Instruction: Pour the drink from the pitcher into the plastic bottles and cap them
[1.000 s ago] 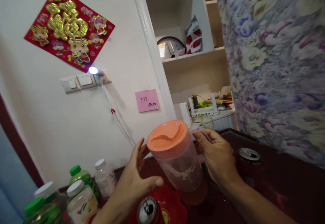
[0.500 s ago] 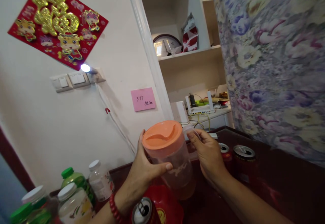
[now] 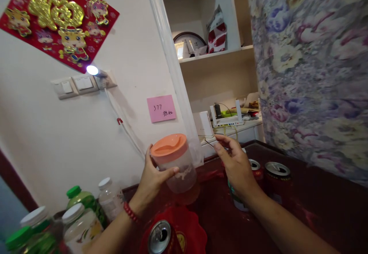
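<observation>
A clear plastic pitcher point(image 3: 178, 169) with an orange lid sits far back on the dark red table point(image 3: 310, 215), a little amber liquid in its bottom. My left hand point(image 3: 152, 179) is wrapped round the pitcher's left side, thumb across the front; a red bead bracelet is on that wrist. To the pitcher's right my right hand point(image 3: 237, 165) hovers apart from it, fingers loosely spread and holding nothing. It hangs over several opened drink cans point(image 3: 276, 177).
Several capped bottles point(image 3: 83, 215) stand at the lower left. A red dish with an opened can point(image 3: 159, 238) sits at the near edge. Behind are a white wall with switches, a pink note point(image 3: 161, 108), shelves with a router point(image 3: 227, 117), and a floral curtain point(image 3: 310, 66) on the right.
The pitcher has moved away from me and left, down onto the table. My right hand has let go of its handle and opened. My left hand has closed round its side.
</observation>
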Available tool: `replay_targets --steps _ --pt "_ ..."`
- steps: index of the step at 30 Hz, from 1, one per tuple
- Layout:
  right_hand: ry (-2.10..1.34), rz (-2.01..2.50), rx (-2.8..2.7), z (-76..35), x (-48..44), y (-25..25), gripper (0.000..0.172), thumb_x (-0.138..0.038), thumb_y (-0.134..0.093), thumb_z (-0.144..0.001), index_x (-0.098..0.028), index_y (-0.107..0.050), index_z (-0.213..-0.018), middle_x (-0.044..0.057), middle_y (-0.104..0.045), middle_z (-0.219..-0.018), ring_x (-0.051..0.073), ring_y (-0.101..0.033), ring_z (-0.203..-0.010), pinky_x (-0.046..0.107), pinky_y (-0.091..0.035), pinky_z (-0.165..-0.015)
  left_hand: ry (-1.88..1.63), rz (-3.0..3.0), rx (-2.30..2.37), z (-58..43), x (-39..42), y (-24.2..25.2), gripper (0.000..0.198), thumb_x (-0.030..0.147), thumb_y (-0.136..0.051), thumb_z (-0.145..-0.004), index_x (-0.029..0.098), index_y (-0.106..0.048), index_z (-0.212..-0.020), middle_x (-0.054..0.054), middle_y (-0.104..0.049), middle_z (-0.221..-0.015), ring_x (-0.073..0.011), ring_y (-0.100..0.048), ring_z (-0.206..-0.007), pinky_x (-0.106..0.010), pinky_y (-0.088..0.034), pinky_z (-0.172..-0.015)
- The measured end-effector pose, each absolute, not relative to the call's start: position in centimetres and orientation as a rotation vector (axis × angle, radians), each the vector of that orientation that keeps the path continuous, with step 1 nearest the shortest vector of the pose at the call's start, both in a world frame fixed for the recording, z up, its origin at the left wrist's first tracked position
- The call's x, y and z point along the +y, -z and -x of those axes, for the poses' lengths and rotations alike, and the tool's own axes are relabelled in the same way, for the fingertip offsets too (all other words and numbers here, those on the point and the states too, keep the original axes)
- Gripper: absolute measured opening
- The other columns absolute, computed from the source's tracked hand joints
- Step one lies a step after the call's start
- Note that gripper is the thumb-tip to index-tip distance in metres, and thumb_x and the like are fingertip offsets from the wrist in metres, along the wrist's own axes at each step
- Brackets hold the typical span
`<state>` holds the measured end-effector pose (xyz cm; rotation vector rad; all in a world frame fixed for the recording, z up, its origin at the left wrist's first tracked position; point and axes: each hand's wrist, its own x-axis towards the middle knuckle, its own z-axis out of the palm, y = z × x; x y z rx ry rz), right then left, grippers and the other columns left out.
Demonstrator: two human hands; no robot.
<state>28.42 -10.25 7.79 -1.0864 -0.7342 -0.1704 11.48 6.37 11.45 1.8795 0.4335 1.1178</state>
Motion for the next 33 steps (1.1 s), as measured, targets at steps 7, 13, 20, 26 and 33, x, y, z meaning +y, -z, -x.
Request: replay_targets --steps 7,13,20,26,33 --pt "-0.113 1.133 -1.145 -23.7 -11.4 -9.2 0.02 -0.038 -0.059 -0.097 -0.021 -0.069 -0.092 -0.002 -0.065 -0.083 0.018 -0.06 -0.078 0.027 -0.044 -0.069 -1.18 -1.94 0.598 -10.6 10.5 -9.2 0.129 0.039 -0.095 -0.058 0.017 -0.018 -0.158 -0.021 -0.04 -0.157 -0.0359 -0.041 -0.145 -0.048 -0.032 -0.122" --pt "-0.328 1.262 -1.522 -19.1 -9.7 -6.0 0.049 -0.028 -0.093 -0.073 -0.022 -0.074 -0.118 0.005 -0.068 -0.112 0.028 -0.064 -0.101 0.035 -0.049 -0.087 -1.176 -1.893 0.739 -9.3 12.9 -6.6 0.134 0.04 -0.096 -0.059 0.018 -0.009 -0.16 -0.023 -0.04 -0.156 -0.0379 -0.042 -0.146 -0.051 -0.034 -0.121" --pt "-0.398 1.35 -1.778 -17.2 -4.6 1.8 0.093 -0.036 -0.097 -0.062 -0.027 -0.055 -0.144 0.01 -0.059 -0.136 0.036 -0.06 -0.118 0.047 -0.049 -0.104 -1.193 -1.852 0.732 -8.5 13.6 -5.4 0.125 0.044 -0.095 -0.061 0.019 -0.017 -0.156 -0.021 -0.04 -0.157 -0.0368 -0.04 -0.147 -0.05 -0.031 -0.123" --pt "-0.418 1.4 -1.753 -16.8 -4.1 2.4 0.1 -0.038 -0.097 -0.062 -0.023 -0.05 -0.149 0.013 -0.058 -0.134 0.037 -0.06 -0.116 0.049 -0.051 -0.102 -1.14 -1.853 0.67 -8.9 14.5 -4.8 0.106 0.051 -0.094 -0.057 0.017 -0.039 -0.141 -0.02 -0.052 -0.148 -0.0365 -0.047 -0.141 -0.049 -0.036 -0.12" --pt "-0.38 1.366 -1.67 -17.0 -5.8 -0.3 0.096 -0.029 -0.097 -0.061 -0.022 -0.053 -0.146 0.012 -0.06 -0.132 0.033 -0.06 -0.116 0.043 -0.049 -0.103 -1.158 -1.759 0.854 -5.2 12.1 -6.5 0.098 0.067 -0.078 -0.074 0.018 -0.036 -0.148 -0.023 -0.043 -0.157 -0.0394 -0.043 -0.145 -0.054 -0.036 -0.119"
